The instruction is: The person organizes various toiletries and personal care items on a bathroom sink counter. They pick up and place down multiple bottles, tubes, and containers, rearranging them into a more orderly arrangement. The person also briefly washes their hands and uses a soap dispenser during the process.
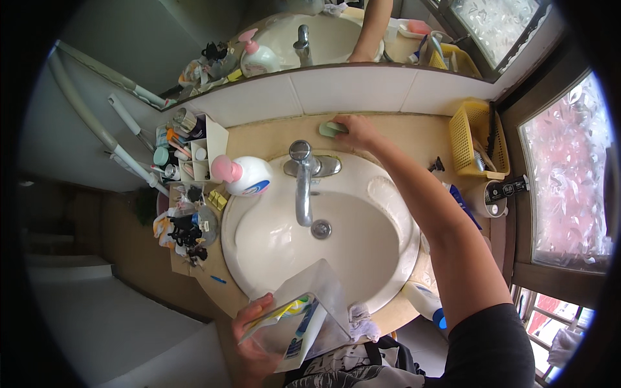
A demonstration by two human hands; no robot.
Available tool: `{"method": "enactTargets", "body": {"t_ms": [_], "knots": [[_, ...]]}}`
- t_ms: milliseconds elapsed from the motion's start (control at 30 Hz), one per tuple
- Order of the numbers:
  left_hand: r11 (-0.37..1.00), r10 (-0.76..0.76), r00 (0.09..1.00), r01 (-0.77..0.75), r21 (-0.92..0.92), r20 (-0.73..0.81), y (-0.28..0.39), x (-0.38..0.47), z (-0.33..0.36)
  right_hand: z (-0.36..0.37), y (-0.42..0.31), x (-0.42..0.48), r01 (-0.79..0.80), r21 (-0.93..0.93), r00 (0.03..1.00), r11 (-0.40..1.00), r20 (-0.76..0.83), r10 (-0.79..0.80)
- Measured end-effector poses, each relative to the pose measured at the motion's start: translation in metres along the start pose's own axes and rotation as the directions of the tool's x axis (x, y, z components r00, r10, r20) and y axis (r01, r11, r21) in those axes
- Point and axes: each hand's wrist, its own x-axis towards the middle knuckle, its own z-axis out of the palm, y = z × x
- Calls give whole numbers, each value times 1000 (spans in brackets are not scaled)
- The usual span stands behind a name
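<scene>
My left hand (252, 334) grips a translucent plastic container (327, 291) near my body, over the front rim of the washbasin (271, 242). Inside it lie a yellow-and-green packet or tube (286, 309) and a white-and-blue tube (306, 334). My right hand (356, 132) reaches past the basin to the counter by the tiled wall. Its fingers are closed on a pale green pad (332, 129); whether this is a sponge or a cloth, I cannot tell. Between the hands stands the chrome faucet (304, 189), with no water seen running.
A pump bottle (250, 175) stands left of the faucet, beside a white organizer (216, 140) and hair ties (187, 230). At right are a yellow basket (465, 140), a mug (480, 201), a razor (436, 165) and a blue-capped bottle (424, 300). A cloth (363, 324) hangs at the front edge.
</scene>
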Motion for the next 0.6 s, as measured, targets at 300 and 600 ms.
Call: {"method": "enactTargets", "body": {"t_ms": [300,600], "knots": [[984,0,996,17,-178,91,-12,23,-9,-19,15,-101,-102,34,995,994,16,102],[978,140,982,-118,-169,124,-13,35,-16,-54,35,-188,-323,-58,940,945,95,327]]}}
